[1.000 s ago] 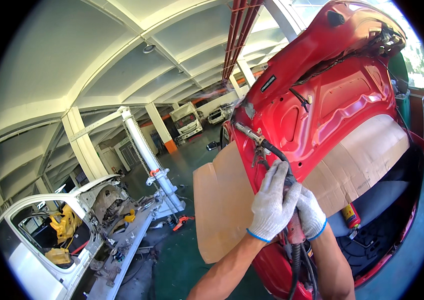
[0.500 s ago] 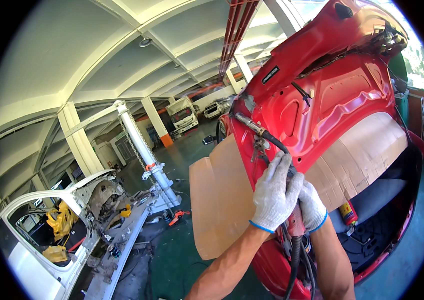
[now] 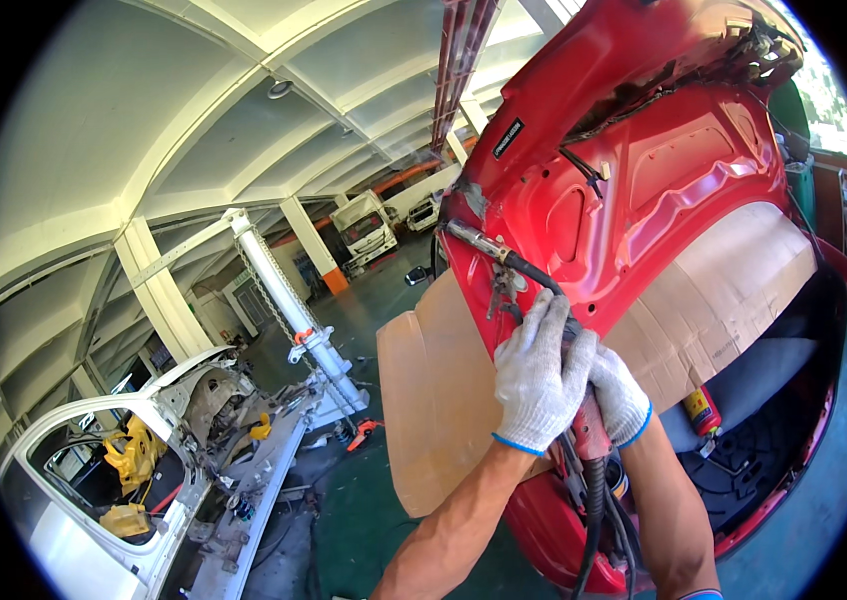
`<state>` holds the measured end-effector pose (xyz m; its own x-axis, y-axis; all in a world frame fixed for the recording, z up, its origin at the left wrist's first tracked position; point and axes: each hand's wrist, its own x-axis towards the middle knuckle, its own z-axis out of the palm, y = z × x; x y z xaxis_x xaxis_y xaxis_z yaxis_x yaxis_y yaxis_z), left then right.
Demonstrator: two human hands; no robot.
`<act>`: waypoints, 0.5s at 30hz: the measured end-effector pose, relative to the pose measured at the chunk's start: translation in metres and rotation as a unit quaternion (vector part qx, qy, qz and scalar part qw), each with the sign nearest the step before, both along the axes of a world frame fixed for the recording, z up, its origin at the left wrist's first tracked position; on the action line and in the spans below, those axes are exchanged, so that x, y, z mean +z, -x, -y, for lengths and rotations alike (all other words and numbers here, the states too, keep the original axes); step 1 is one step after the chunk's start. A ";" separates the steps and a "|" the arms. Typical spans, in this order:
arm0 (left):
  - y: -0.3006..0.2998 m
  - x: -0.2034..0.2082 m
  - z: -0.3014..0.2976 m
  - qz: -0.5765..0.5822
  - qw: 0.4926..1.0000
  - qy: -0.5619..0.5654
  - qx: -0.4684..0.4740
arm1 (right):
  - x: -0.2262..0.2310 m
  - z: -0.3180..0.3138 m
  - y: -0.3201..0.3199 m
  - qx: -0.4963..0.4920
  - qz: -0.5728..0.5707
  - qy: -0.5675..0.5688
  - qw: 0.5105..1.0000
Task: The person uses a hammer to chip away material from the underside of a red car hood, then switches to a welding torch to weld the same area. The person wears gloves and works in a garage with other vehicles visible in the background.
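Both my hands wear white knit gloves with blue cuffs and are closed on a welding torch (image 3: 592, 428). My left hand (image 3: 536, 378) wraps the upper handle and black neck, while my right hand (image 3: 622, 392) grips the red handle beside it. The torch's metal nozzle points up and left at the edge of a raised red trunk lid (image 3: 534, 225), next to a bare grey patch. Whether the tip touches the lid I cannot tell. Below the nozzle, a metal clamp-like piece (image 3: 506, 285) is at the lid's edge. A ribbed black cable (image 3: 592, 520) runs down from the handle.
Cardboard sheets (image 3: 434, 390) cover the car opening behind my hands. A red and yellow canister (image 3: 702, 412) lies in the trunk. At left stand a stripped white car body (image 3: 74, 500) and a white pulling post (image 3: 284, 290) with a chain. Trucks (image 3: 364, 228) are parked far back.
The torch and both hands appear slightly farther left in view, along with the trunk lid, as the view shifts a little. My grip on the torch stays the same.
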<state>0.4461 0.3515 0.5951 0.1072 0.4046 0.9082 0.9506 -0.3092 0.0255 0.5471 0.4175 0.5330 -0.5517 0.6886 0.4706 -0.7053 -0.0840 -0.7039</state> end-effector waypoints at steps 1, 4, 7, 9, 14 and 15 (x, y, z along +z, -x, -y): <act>-0.001 -0.002 -0.005 0.002 1.000 0.002 -0.010 | -0.002 -0.002 -0.002 -0.005 -0.004 0.001 1.000; 0.001 0.000 -0.004 0.001 1.000 0.002 -0.012 | 0.000 0.000 0.000 0.027 -0.024 0.023 0.999; 0.002 0.002 0.001 0.001 1.000 0.002 -0.004 | 0.004 0.004 0.000 0.044 -0.016 0.021 0.999; 0.002 0.001 -0.001 0.001 1.000 0.002 -0.004 | 0.004 0.002 0.000 0.045 -0.020 0.020 0.999; 0.002 -0.002 -0.007 -0.003 1.000 0.002 -0.010 | 0.000 -0.002 -0.001 0.042 -0.025 0.015 0.999; 0.003 -0.002 -0.007 -0.004 1.000 0.000 -0.011 | 0.000 -0.003 0.000 0.043 -0.021 0.017 0.999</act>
<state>0.4432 0.3583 0.5930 0.1230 0.4021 0.9073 0.9438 -0.3299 0.0183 0.5473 0.4201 0.5334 -0.5894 0.6551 0.4727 -0.7238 -0.1685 -0.6691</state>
